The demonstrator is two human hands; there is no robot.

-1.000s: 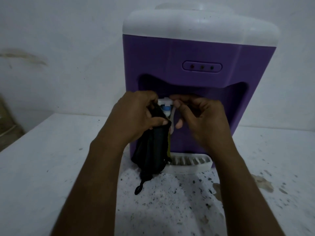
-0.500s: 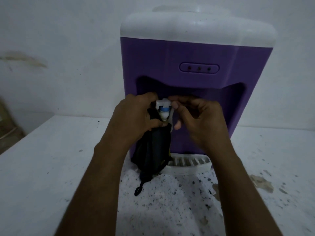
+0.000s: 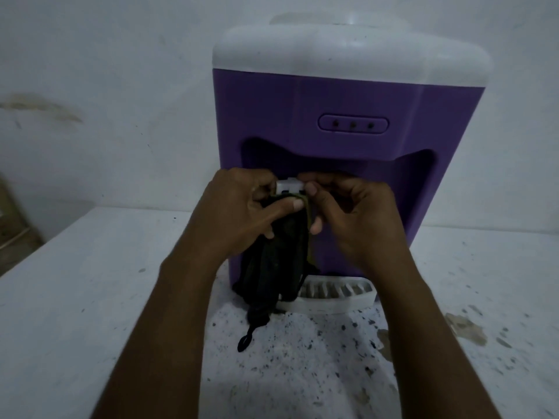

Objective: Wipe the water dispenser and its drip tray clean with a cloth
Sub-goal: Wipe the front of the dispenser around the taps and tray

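Note:
A purple water dispenser (image 3: pixel 348 101) with a white top stands on a white counter. Its white tap (image 3: pixel 289 186) pokes out of the recess. My left hand (image 3: pixel 242 216) grips a dark cloth (image 3: pixel 275 267) and holds its top edge over the lower part of the tap; the rest of the cloth hangs down to the counter. My right hand (image 3: pixel 354 216) pinches the cloth's edge at the tap's right side. The white slotted drip tray (image 3: pixel 335 294) sits at the dispenser's foot, its left end covered by the cloth.
The white counter (image 3: pixel 75 297) is speckled with dark spots and stains in front of the dispenser. A white wall (image 3: pixel 106 86) rises right behind it. The counter's left edge runs diagonally at far left, with a brownish object (image 3: pixel 12 225) beyond it.
The cloth's top edge has come up over the tap's blue spout, which is now hidden. Both hands stayed at the tap, shifting slightly.

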